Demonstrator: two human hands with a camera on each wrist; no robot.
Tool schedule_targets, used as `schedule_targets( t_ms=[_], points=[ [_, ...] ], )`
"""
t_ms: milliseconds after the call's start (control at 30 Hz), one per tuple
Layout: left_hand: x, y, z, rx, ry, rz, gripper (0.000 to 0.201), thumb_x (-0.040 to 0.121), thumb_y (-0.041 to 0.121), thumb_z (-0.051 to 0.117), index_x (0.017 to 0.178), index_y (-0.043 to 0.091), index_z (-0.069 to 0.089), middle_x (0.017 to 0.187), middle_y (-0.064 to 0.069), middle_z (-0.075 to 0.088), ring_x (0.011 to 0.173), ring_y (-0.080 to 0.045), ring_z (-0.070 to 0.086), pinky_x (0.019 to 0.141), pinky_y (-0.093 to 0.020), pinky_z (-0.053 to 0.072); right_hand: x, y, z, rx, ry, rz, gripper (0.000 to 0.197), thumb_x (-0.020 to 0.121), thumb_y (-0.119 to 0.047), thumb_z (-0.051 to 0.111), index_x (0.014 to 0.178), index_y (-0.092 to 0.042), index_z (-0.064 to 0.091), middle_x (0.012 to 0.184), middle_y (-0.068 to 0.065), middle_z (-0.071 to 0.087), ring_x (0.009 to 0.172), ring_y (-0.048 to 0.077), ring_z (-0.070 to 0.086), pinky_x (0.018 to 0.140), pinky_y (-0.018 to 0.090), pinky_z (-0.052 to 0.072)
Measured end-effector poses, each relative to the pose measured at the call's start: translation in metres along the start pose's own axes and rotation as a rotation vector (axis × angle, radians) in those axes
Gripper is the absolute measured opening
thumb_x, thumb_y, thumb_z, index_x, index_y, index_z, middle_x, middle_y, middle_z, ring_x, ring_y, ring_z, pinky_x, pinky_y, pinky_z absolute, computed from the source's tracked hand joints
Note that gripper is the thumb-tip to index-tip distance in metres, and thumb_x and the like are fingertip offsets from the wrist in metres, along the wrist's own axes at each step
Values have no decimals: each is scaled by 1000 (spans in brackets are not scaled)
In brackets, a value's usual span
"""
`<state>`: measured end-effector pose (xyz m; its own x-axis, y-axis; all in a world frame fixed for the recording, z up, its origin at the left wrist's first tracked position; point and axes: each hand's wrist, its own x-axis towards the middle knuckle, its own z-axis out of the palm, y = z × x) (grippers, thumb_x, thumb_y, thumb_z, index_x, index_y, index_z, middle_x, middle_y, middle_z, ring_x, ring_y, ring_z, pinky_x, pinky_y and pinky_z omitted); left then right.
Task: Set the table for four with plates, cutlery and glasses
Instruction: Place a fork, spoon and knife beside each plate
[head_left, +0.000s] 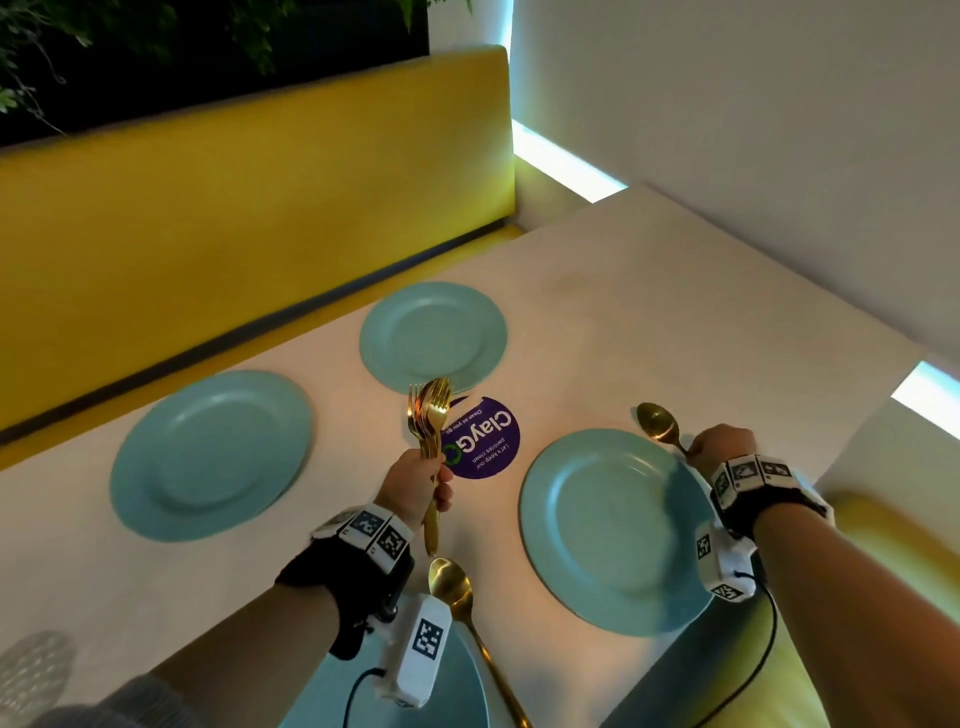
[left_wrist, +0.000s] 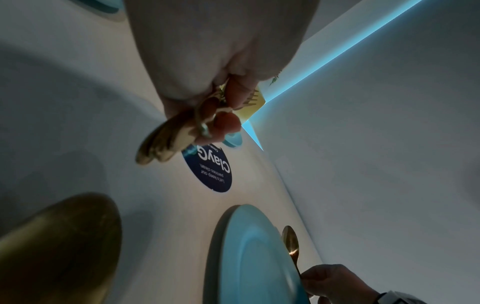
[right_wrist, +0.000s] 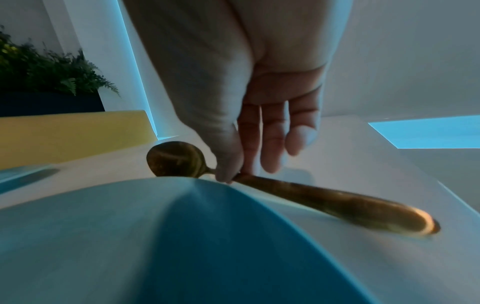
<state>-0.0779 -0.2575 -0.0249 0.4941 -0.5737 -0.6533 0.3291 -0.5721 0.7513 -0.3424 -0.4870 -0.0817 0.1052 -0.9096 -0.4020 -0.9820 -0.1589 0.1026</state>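
Several teal plates lie on the white table (head_left: 649, 322): one far (head_left: 432, 335), one left (head_left: 210, 454), one right (head_left: 613, 530), one near (head_left: 452, 691) under my left wrist. My left hand (head_left: 415, 480) grips a bunch of gold forks (head_left: 432, 421), tines up, above the table's middle. A gold spoon (head_left: 457, 597) lies beside the near plate. My right hand (head_left: 719, 449) pinches the neck of another gold spoon (head_left: 660, 423) between thumb and forefinger (right_wrist: 249, 144), just past the right plate's rim (right_wrist: 197, 181); its handle (right_wrist: 350, 203) lies low along the table.
A round purple sticker (head_left: 483, 439) marks the table's middle. A yellow bench (head_left: 249, 208) runs along the far side and another yellow seat (head_left: 893, 530) shows at the right. White walls close the right side. Plants (right_wrist: 49, 72) stand behind the bench.
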Motion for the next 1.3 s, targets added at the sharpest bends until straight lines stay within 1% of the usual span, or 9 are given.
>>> schedule_targets(
  t_ms=[133,367,633,767,900,967,1067,1133,1300],
  points=[
    [1,-1,5,-27,-12,2,14,100,13,37,100,3,46,70,-5,49,57,-13,45,55,-24,42,9,-5,4,39,9,29,35,94,-39,47,100,-13,71,97,5,69,92,22,64,75,24,48],
    [1,-6,6,5,1,-2,14,100,13,36,100,3,46,71,-5,50,58,-13,47,56,-23,44,23,-4,17,27,17,53,27,90,-36,52,95,-21,74,93,3,69,74,20,56,63,24,44],
    [-6,-11,-1,-28,-1,1,13,100,10,36,95,4,46,70,-4,47,56,-13,43,55,-24,41,3,-10,12,37,92,14,26,94,-30,49,104,-22,71,106,7,69,98,26,65,72,27,46],
    [-13,-15,-5,-107,-19,-11,22,99,6,35,80,10,45,68,-6,45,54,-14,41,53,-25,37,-40,-40,-10,140,140,-34,27,95,-25,46,107,-15,68,112,13,67,104,32,63,83,33,50],
    [-29,-23,-13,-163,-65,-3,15,98,3,37,89,8,48,69,-7,48,55,-16,42,53,-27,37,-113,-84,-24,335,122,-240,24,94,-25,52,107,-15,70,119,10,66,106,27,62,88,28,46],
    [-40,-29,-19,-166,-110,20,12,98,1,37,95,5,47,70,-8,49,56,-17,43,53,-27,38,-158,-111,-20,481,9,-345,26,93,-30,56,104,-12,70,106,5,68,94,19,63,88,27,47],
    [-56,-41,-28,-117,-156,73,14,98,1,36,92,5,49,70,-8,51,56,-17,46,52,-26,41,-210,-151,-4,740,-183,-398,27,90,-34,59,97,-10,70,84,-2,64,66,8,57,70,23,52],
    [-67,-51,-35,-91,-178,102,14,99,1,36,92,5,49,69,-8,52,55,-17,48,50,-24,43,-232,-170,9,831,-231,-383,19,91,-27,59,86,-13,70,80,-2,65,59,4,55,59,17,49],
    [-90,-75,-57,-55,-198,125,13,99,3,36,94,8,47,72,-7,54,60,-16,51,57,-26,45,-268,-189,28,1060,-277,-269,27,91,-12,57,65,-18,63,63,-1,61,52,7,55,57,20,49]
  ],
)
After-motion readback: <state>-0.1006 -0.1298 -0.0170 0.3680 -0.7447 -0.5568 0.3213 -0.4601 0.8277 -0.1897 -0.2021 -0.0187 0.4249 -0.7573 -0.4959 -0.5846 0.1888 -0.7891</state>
